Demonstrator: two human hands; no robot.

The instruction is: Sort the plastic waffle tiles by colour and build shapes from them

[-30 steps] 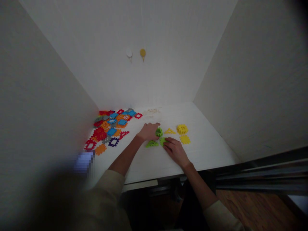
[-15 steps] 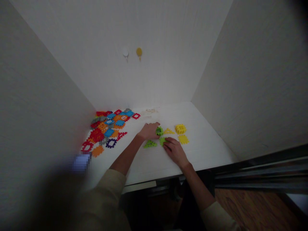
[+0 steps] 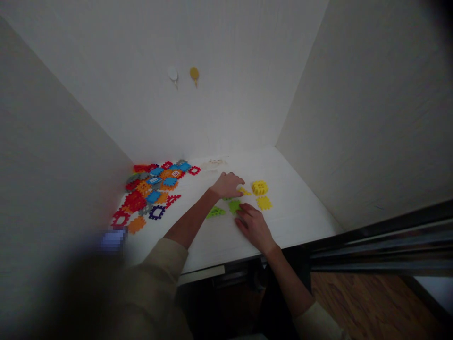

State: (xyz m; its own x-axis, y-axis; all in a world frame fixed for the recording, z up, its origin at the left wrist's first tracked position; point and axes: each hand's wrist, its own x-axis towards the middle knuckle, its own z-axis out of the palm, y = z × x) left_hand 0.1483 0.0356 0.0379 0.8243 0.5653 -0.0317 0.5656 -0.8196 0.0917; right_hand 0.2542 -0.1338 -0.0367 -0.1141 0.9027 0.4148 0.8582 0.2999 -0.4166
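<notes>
My left hand [image 3: 228, 185] is over the middle of the table, its fingers stretched apart to the right around a yellow triangle piece [image 3: 245, 191]. Part of a green piece [image 3: 226, 199] shows beneath its palm. My right hand [image 3: 255, 227] has its fingertips at the right edge of a flat green square piece [image 3: 233, 206]; the fingers are apart and do not grip it. A green triangle piece [image 3: 216, 212] lies to the left of that square. To the right are a stack of yellow square pieces [image 3: 260, 187] and a single yellow square [image 3: 264, 203].
Many red, orange, blue and grey notched pieces [image 3: 154, 196] are spread over the left of the white table [image 3: 297, 212]. A purple frame piece [image 3: 156, 212] lies at their near edge. Walls stand behind and on both sides, with two hooks [image 3: 194, 73] on the back one.
My left hand has let go of the green frame pieces and shifted right, toward the yellow triangle. The right hand stays by the green square. The whole view has shifted slightly.
</notes>
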